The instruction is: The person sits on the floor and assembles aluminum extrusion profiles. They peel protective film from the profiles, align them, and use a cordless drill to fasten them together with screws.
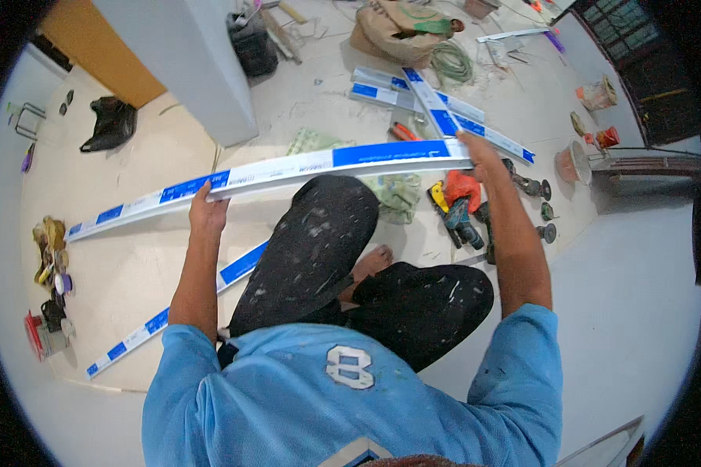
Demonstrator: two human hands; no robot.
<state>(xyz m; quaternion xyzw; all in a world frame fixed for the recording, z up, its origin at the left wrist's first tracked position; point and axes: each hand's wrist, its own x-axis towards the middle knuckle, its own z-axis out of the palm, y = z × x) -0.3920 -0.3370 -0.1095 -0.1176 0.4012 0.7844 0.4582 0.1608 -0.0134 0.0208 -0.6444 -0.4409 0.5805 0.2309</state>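
Note:
A long metal profile (pixel 288 167) covered in blue and white film spans the view in front of my knees. My left hand (pixel 209 207) is closed round it left of its middle, thumb on the filmed face. At its right end, my right hand (pixel 481 156) grips the profile, with some fingers hidden behind it. A second filmed profile (pixel 144 331) lies on the floor at the left, passing under my leg. Beyond my right hand, several shorter filmed profiles (pixel 413 97) lie across one another.
Power tools (pixel 463 222) and an orange-red cloth or bag lie near my right knee. Green cloths (pixel 393 196) are spread on the floor. A brown sack (pixel 401 33) and coiled green hose (pixel 452 62) sit farther off. A white pillar (pixel 183 66) stands ahead left; buckets (pixel 574 162) line the right.

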